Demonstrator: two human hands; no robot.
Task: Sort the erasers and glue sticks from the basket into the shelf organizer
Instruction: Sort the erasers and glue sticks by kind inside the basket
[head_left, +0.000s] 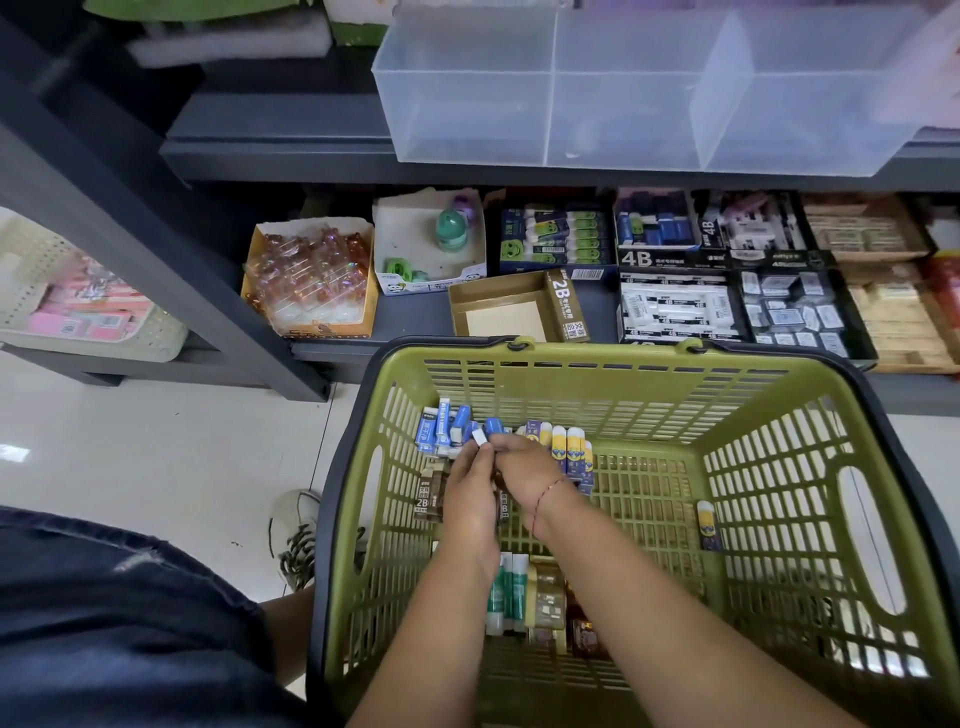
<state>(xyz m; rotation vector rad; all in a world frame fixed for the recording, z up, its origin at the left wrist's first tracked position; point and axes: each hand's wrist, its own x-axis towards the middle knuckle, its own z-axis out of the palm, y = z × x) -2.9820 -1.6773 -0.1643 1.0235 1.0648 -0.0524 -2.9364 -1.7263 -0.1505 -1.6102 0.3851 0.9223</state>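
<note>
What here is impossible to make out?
Head view: basket items under the left hand and right hand, hidden by them.
Head view: which hand holds the small eraser; fingertips overlap.
Head view: clear organizer's right end, lost in a pale blur.
Head view: print on shelf eraser boxes, too small.

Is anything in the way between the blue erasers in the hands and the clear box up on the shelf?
Nothing visible. The left hand and right hand hold blue erasers inside the open-topped green basket, and the clear organizer on the shelf above looks empty.
</note>
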